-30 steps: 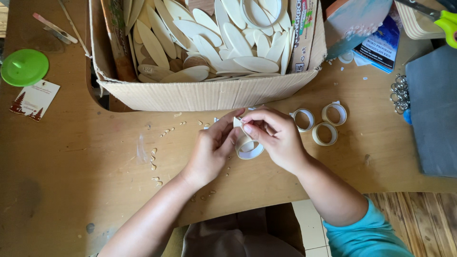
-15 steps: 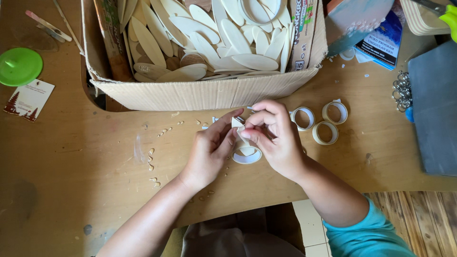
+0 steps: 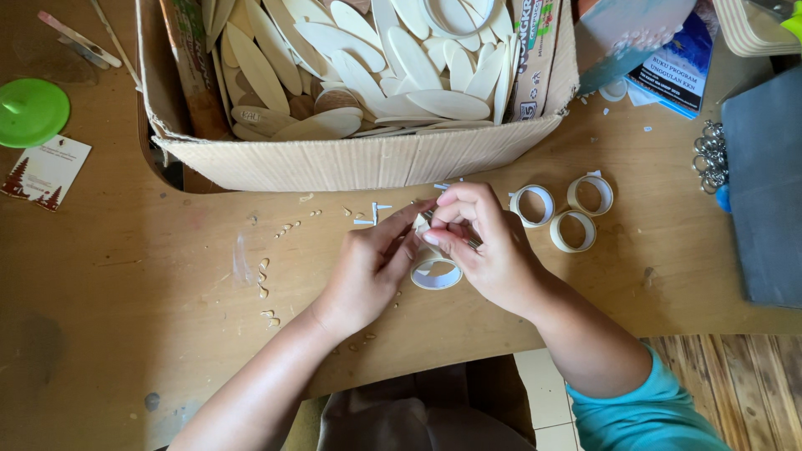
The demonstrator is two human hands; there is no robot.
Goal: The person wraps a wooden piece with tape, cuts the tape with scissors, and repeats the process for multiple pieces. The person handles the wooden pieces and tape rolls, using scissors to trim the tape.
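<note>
Grip: left hand (image 3: 368, 267) and right hand (image 3: 489, 246), fingers pinched together on pale thin wooden ring (image 3: 436, 274).
Ring: curled strip, whitish, open hoop.
Place: just above brown bench (image 3: 150, 334), near cardboard box (image 3: 351, 163).

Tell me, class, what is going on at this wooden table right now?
A person works with both bare hands over a brown wooden table. The left hand and right hand pinch a small pale ring of thin bent wood strip between them, just above the tabletop. Three similar finished pale rings sit to the right. Behind the hands, an open cardboard box holds many pale oval wood slices.
</note>
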